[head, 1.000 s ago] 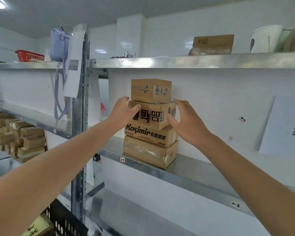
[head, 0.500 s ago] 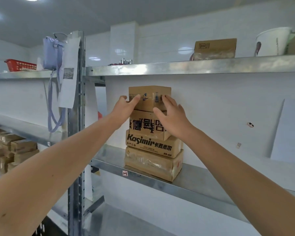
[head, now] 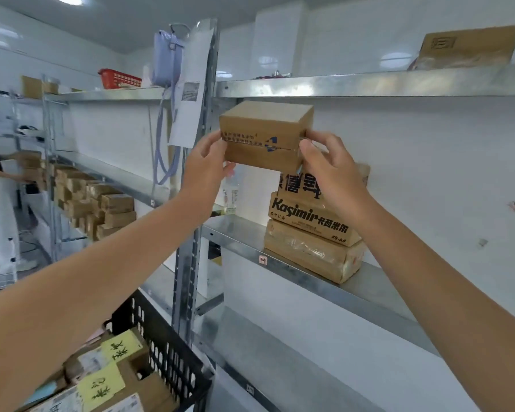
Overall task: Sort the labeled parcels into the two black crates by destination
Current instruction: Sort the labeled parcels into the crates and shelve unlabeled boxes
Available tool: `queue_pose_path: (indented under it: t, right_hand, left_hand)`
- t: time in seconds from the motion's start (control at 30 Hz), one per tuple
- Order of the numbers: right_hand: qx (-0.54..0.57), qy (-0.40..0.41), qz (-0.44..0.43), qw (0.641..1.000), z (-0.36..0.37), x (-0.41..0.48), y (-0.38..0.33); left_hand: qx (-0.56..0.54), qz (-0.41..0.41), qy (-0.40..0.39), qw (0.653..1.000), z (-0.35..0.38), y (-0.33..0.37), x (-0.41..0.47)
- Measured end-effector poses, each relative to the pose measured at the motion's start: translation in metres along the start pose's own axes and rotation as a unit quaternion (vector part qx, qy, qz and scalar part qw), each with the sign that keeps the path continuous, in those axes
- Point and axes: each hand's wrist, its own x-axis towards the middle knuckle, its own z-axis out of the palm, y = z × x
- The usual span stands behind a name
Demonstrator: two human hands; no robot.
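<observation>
Left hand [head: 203, 171] and right hand [head: 333, 171] pinch parcel [head: 265, 135] at its ends, fingertips only; likely risk: it slips free; stack [head: 312, 233] just below grip could get knocked.

The bare left arm [head: 101, 278] and right arm [head: 428, 292] stretch up and forward. The left hand [head: 204, 166] grips the small brown cardboard parcel [head: 262, 132] at its left end, the right hand [head: 332, 166] at its right end.
</observation>
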Motion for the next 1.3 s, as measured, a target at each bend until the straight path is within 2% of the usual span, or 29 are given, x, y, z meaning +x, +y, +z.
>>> queue_pose_path:
  t: [0.17,0.3,0.47,0.67,0.97,1.1,1.23,1.3]
  right_hand:
    - [0.037,0.021,0.05,0.998,0.037,-0.038,0.009]
    - [0.091,-0.03,0.141,0.985,0.062,-0.092,0.03]
    - [0.088,-0.052,0.211,0.972,0.082,-0.147,0.06]
    - [0.097,-0.087,0.225,0.966,0.1,-0.2,0.084]
    - [0.07,-0.105,0.279,0.952,0.082,-0.232,0.11]
    - [0.1,-0.071,0.337,0.933,0.082,-0.229,0.112]
    - [0.096,-0.04,0.338,0.935,0.086,-0.23,0.119]
    - [0.093,-0.047,0.331,0.938,0.085,-0.233,0.12]
  left_hand:
    - [0.037,-0.014,0.028,0.999,-0.048,-0.016,-0.057]
    - [0.082,-0.044,0.061,0.994,-0.08,-0.042,-0.109]
    - [0.148,-0.113,0.076,0.98,-0.107,-0.068,-0.164]
    - [0.259,-0.146,0.072,0.952,-0.123,-0.089,-0.211]
    - [0.276,-0.151,0.031,0.949,-0.115,-0.123,-0.254]
    - [0.252,-0.163,0.017,0.954,-0.117,-0.129,-0.259]
    - [0.268,-0.174,0.018,0.947,-0.118,-0.126,-0.259]
    - [0.253,-0.212,0.031,0.943,-0.118,-0.127,-0.255]
